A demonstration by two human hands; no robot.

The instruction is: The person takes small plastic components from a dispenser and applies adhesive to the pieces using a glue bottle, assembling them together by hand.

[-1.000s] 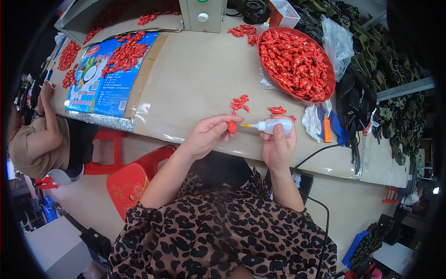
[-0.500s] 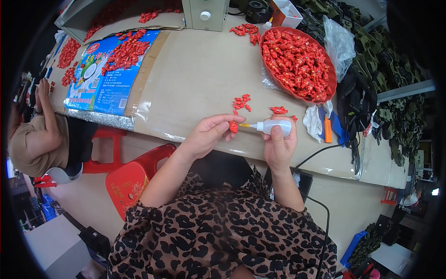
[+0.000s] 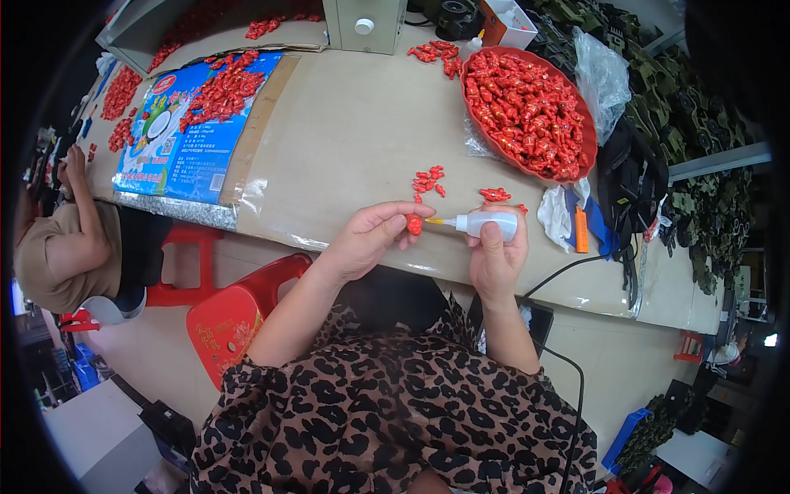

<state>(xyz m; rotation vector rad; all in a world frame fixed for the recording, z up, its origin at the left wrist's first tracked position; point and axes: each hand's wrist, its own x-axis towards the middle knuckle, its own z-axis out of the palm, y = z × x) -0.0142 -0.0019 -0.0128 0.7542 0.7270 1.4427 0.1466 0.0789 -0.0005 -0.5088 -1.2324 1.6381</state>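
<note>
Between the thumb and fingers of my left hand (image 3: 369, 239) is a small red figurine (image 3: 414, 225). My right hand (image 3: 499, 255) is wrapped round a white squeeze bottle (image 3: 485, 223) lying sideways, its thin yellow nozzle pointing left at the figurine. The nozzle tip is very near the figurine; whether they touch I cannot tell. Just beyond my hands, a few loose red figurines (image 3: 429, 179) lie on the table, with another little group (image 3: 495, 195) beyond the bottle. A red scalloped bowl (image 3: 589, 123) heaped with more of them stands at the right.
A blue printed cardboard sheet (image 3: 197, 165) carries a pile of red pieces at the left. A grey metal box (image 3: 362, 25) stands at the back. Right of my hand lie an orange-handled tool (image 3: 581, 230) and white cloth (image 3: 553, 216). A person (image 3: 70, 239) sits at far left; a red stool (image 3: 239, 317) stands nearby.
My hands, the figurine and the bottle hold almost the same positions. At far left, the other person's hands have shifted slightly lower.
</note>
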